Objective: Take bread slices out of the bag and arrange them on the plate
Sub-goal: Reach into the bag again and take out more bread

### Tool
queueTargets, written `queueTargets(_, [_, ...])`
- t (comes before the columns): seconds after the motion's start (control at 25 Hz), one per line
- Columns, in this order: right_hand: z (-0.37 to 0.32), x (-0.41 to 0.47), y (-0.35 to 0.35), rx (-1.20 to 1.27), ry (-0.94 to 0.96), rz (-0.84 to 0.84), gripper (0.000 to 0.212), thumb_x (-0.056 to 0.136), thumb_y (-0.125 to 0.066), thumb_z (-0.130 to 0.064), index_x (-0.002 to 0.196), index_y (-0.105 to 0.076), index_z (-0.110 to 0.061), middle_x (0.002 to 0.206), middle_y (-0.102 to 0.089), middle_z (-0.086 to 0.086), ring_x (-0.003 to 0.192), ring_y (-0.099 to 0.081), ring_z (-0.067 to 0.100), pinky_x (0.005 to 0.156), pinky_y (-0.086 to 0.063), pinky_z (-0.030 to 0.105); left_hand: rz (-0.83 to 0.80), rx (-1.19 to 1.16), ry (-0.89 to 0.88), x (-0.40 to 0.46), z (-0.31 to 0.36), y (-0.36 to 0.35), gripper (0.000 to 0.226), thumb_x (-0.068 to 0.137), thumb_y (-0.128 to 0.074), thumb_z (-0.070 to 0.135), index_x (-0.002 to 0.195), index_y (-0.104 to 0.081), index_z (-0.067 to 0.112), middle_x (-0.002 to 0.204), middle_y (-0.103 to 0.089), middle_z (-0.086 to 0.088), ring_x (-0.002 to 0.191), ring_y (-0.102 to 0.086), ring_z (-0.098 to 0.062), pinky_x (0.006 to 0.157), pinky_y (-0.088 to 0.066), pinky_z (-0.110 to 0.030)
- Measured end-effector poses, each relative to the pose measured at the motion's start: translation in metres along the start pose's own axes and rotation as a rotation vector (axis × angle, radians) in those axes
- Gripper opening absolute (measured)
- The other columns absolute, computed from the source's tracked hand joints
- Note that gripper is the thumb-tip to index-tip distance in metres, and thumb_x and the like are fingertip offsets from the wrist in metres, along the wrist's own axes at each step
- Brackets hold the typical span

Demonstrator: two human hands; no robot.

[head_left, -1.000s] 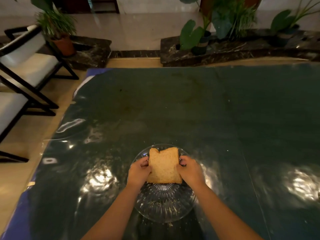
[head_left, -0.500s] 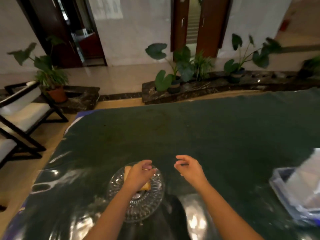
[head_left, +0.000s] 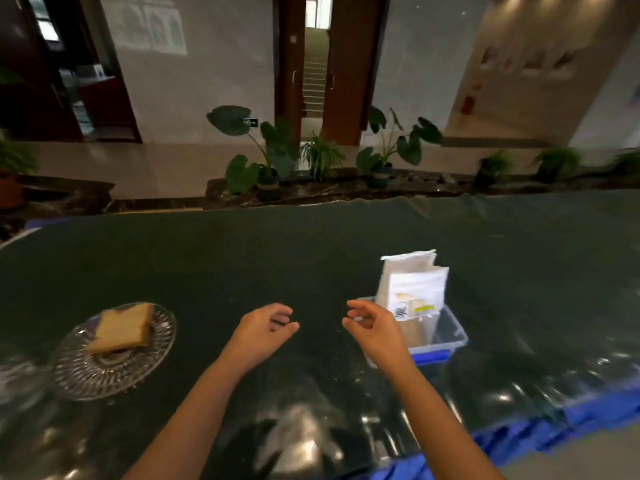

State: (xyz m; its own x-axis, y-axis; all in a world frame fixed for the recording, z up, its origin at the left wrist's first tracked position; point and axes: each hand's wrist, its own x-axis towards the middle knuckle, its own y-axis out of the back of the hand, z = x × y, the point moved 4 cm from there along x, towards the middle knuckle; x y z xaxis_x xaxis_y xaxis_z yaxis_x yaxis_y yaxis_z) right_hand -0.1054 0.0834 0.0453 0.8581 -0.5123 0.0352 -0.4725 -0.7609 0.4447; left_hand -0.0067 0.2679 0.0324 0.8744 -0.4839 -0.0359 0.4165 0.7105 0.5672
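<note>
One tan bread slice (head_left: 122, 328) lies on a clear cut-glass plate (head_left: 90, 372) at the left of the dark table. White bread bags (head_left: 414, 289) stand upright in a clear plastic bin with a blue base (head_left: 450, 337) right of centre. My left hand (head_left: 263, 332) hovers empty over the table between plate and bin, fingers loosely curled and apart. My right hand (head_left: 375, 329) is also empty with fingers apart, just left of the bin and partly in front of it.
The table is covered by a dark glossy sheet (head_left: 311, 258) with blue edges at the near right. Behind the far edge runs a stone planter ledge with potted plants (head_left: 270, 157), then a corridor with wooden doors.
Both hands have let go of the slice, which stays on the plate. The view has swung right, and both hands have moved right toward the bin with the bags.
</note>
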Motion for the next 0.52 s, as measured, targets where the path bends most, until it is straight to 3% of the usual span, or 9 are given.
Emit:
queueTargets(0.28, [0.034, 0.009, 0.094, -0.046, -0.025, 0.067, 0.035, 0.082, -0.067, -0.026, 0.115, -0.058, -0.022, 0.119, -0.063, 0.002, 0.108, -0.06, 0.021, 0.095, -0.051, 0.039, -0.029, 0.048, -0.097, 0.017, 0.082, -0.066, 0.034, 0.08, -0.067, 0.035, 0.112, -0.06, 0.025, 0.101, -0.064, 0.009, 0.088, -0.061, -0.001, 0.072, -0.047, -0.013])
queueTargets(0.4, [0.045, 0.032, 0.125, -0.022, -0.001, 0.064, 0.04, 0.08, -0.069, -0.026, 0.117, -0.057, -0.024, 0.117, -0.065, 0.002, 0.1, -0.062, 0.015, 0.085, -0.054, 0.028, -0.03, 0.037, -0.067, 0.05, 0.102, -0.092, 0.036, 0.079, -0.066, 0.038, 0.112, -0.06, 0.024, 0.103, -0.065, 0.007, 0.089, -0.062, -0.004, 0.082, -0.052, -0.026])
queueTargets(0.52, [0.049, 0.062, 0.155, -0.022, 0.026, 0.051, 0.04, 0.078, -0.071, -0.024, 0.116, -0.057, -0.026, 0.112, -0.066, 0.001, 0.094, -0.062, 0.009, 0.075, -0.049, 0.015, -0.008, 0.028, -0.014, 0.091, 0.119, -0.109, 0.036, 0.08, -0.064, 0.044, 0.109, -0.061, 0.024, 0.104, -0.065, 0.006, 0.089, -0.06, -0.005, 0.081, -0.05, -0.028])
